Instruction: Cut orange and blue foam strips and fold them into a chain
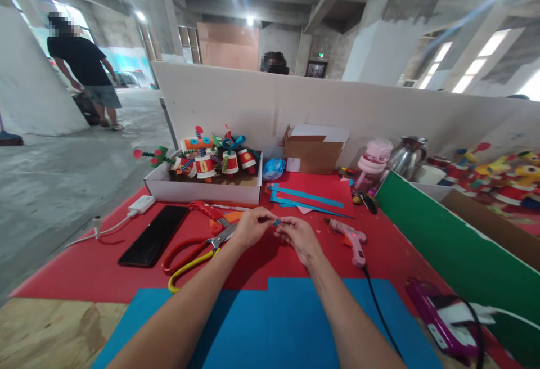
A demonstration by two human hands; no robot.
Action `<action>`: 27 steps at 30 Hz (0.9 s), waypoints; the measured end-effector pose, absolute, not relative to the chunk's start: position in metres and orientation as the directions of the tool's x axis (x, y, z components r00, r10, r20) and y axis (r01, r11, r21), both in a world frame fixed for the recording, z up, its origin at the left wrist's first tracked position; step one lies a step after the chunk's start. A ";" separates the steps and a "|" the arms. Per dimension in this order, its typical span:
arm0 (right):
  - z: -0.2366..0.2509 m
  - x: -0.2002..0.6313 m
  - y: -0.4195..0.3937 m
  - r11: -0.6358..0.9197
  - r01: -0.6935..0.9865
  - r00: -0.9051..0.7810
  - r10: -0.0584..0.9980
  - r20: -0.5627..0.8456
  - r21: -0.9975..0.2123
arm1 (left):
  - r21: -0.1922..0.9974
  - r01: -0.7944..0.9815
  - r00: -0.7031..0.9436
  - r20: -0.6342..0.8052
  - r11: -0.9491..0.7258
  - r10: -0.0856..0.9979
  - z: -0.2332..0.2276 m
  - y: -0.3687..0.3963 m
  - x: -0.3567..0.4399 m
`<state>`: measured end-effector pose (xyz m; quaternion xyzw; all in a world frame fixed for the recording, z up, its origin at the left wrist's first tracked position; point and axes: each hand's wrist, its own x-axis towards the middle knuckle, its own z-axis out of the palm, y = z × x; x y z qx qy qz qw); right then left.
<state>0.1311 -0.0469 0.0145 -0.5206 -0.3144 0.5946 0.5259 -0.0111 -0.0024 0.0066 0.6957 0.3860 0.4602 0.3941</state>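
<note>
Between the fingertips of both hands sits a small blue piece, perhaps folded paper (277, 222); its exact shape is too small to tell. My left hand (253, 227) pinches it from the left, and my right hand (300, 238) grips it from the right with bent fingers. Below the hands lies blue card (270, 324) on the red table covering. A pink glue gun (353, 241) rests just right of my right hand. Large scissors (198, 253) with red and yellow handles lie beside my left forearm. Blue paper strips (307, 196) lie on red card beyond the hands.
A white box (202, 193) holds several paper-cup figures. Left lies a black phone (154, 237). A pink bottle (373, 161) and metal jug (407, 155) stand at the back right, near a green-sided box (442, 223). A purple power strip (441, 321) is front right. One person (84, 65) stands far left.
</note>
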 end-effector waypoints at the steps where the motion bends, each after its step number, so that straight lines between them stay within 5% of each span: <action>1: 0.014 0.132 -0.047 -0.252 -0.300 0.092 0.953 -0.290 -0.920 | 0.887 0.187 0.294 0.359 -0.422 0.886 0.006 -0.002 -0.012; 10: 0.012 0.136 -0.045 -0.238 -0.330 0.052 0.962 -0.269 -0.914 | 0.677 0.260 0.453 0.544 -0.688 0.706 0.002 0.000 -0.017; 20: 0.012 0.141 -0.046 -0.250 -0.360 -0.014 0.965 -0.263 -0.899 | 0.291 0.309 0.614 0.666 -0.905 0.424 0.003 0.003 -0.022; 27: 0.018 0.140 -0.046 -0.229 -0.426 -0.019 0.970 -0.244 -0.875 | 0.141 0.413 0.650 0.647 -0.900 0.399 0.006 -0.005 -0.021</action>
